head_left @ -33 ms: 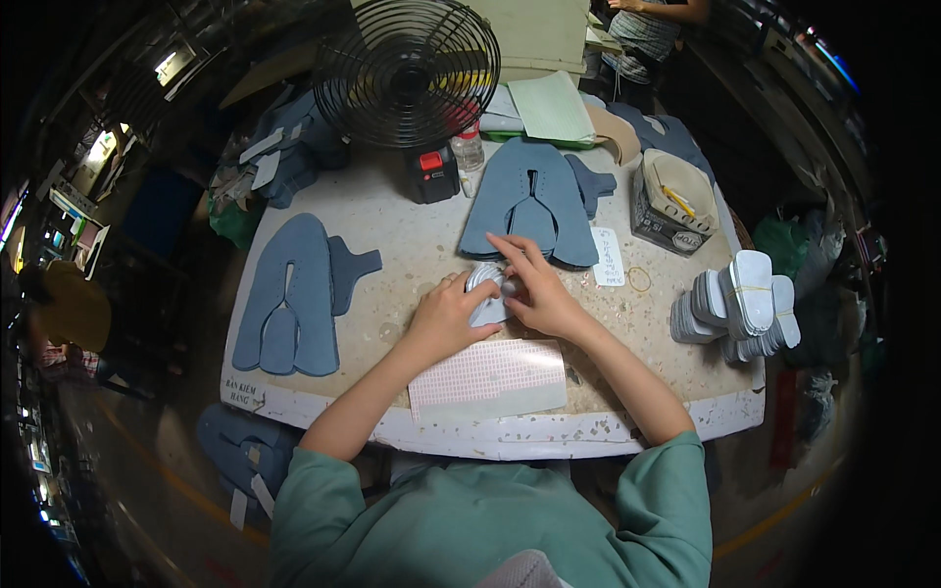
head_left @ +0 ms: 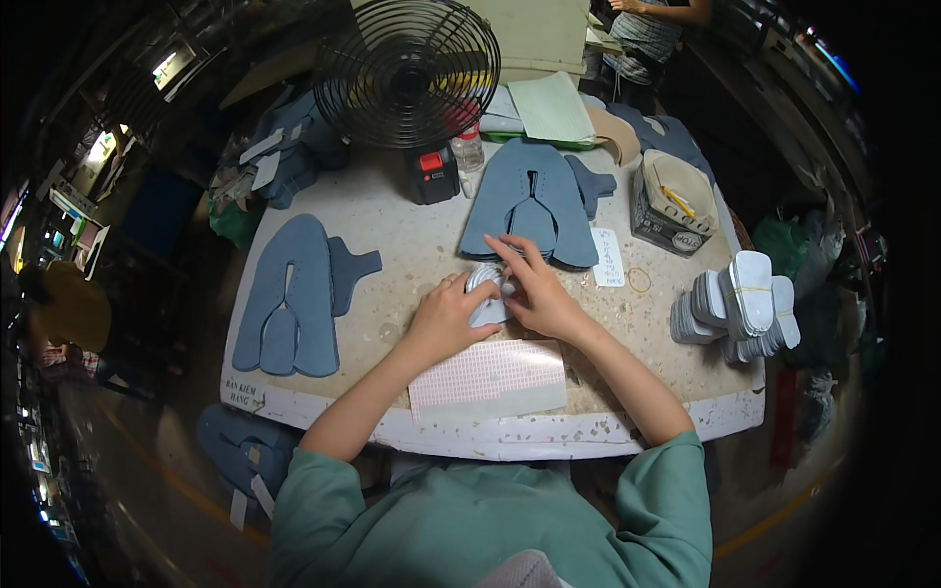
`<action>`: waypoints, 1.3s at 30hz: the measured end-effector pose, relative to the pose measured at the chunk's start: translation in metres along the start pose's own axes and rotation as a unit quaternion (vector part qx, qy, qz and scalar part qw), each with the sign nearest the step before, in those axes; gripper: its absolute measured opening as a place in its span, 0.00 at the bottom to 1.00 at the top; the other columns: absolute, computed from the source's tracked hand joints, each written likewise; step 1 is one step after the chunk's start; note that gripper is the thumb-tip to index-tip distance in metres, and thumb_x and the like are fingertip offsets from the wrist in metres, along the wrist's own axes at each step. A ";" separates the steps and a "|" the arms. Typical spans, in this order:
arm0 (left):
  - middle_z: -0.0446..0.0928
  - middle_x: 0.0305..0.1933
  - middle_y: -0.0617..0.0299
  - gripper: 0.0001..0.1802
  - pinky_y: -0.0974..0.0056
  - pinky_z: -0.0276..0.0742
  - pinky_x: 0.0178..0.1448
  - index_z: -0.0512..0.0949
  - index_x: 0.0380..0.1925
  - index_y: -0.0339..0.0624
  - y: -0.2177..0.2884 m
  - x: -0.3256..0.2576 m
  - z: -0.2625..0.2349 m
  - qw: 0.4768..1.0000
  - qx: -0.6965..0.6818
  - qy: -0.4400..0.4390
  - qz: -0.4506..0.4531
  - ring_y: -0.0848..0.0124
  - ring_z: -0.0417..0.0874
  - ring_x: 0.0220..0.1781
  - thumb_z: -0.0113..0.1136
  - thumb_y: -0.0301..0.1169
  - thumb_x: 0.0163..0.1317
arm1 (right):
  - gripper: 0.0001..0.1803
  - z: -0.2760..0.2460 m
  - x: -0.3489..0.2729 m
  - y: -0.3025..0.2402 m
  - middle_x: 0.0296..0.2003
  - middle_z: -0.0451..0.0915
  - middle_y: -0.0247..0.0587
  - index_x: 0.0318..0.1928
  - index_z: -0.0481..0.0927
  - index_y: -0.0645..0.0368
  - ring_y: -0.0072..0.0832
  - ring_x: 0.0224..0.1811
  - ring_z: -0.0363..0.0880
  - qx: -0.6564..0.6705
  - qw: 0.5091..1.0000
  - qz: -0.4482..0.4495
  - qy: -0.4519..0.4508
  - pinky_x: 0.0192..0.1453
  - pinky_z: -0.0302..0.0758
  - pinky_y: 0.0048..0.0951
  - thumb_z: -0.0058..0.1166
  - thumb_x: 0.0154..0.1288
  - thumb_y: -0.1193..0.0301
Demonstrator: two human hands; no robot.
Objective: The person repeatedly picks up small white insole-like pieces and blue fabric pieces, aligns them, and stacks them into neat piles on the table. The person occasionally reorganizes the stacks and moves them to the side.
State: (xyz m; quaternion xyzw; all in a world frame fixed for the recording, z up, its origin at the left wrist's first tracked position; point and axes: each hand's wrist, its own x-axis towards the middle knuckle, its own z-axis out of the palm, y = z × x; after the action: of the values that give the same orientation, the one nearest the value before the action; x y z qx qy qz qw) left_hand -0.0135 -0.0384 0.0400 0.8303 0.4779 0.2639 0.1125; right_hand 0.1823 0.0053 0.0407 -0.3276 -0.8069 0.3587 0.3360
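Note:
Between my two hands stands a small stack of light grey, tongue-shaped shoe pieces (head_left: 489,312), partly covered by fingers. My left hand (head_left: 446,318) is closed around its left side, thumb along the near edge. At the right side, my right hand (head_left: 544,296) has its thumb and bent fingers on the pieces, while the upper fingers stretch out over the front edge of a pile of blue shoe uppers (head_left: 490,216). Below the hands lies a sheet of small pink printed stickers (head_left: 488,380).
More blue uppers (head_left: 260,294) lie at the left. A caged black fan (head_left: 436,176) stands at the back, beside a clear bottle (head_left: 469,152). To the right are a box with a yellow pencil (head_left: 667,223), a written card (head_left: 608,259), a rubber band (head_left: 639,280) and banded grey bundles (head_left: 750,304).

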 end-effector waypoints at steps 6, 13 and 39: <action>0.77 0.41 0.50 0.22 0.53 0.79 0.45 0.77 0.41 0.54 0.000 0.001 -0.001 1.000 -0.008 0.012 0.008 0.51 0.83 0.42 0.74 0.38 0.45 | 0.48 0.001 0.003 0.003 0.65 0.58 0.53 0.71 0.62 0.43 0.44 0.55 0.76 -0.031 0.999 -0.005 0.045 0.47 0.82 0.31 0.52 0.49 0.92; 0.76 0.39 0.47 0.17 0.52 0.79 0.44 0.78 0.44 0.54 -0.003 0.003 -0.004 0.999 -0.051 0.016 -0.009 0.49 0.82 0.40 0.64 0.29 0.52 | 0.49 -0.013 0.001 0.009 0.65 0.58 0.48 0.72 0.60 0.43 0.39 0.56 0.77 0.076 0.994 0.059 0.052 0.47 0.83 0.26 0.55 0.50 0.91; 0.76 0.43 0.45 0.17 0.50 0.78 0.46 0.76 0.45 0.53 -0.011 0.006 0.002 0.992 -0.103 0.065 -0.018 0.46 0.81 0.43 0.61 0.28 0.53 | 0.48 -0.002 -0.004 0.006 0.70 0.52 0.50 0.74 0.54 0.45 0.49 0.67 0.68 0.100 0.995 0.001 -0.005 0.51 0.81 0.29 0.50 0.55 0.92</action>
State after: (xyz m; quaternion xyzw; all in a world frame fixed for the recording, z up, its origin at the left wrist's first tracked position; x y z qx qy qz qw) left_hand -0.0183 -0.0277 0.0352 0.7864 0.4695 0.3634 0.1707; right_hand 0.1882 0.0060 0.0357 -0.2912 -0.7685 0.4394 0.3627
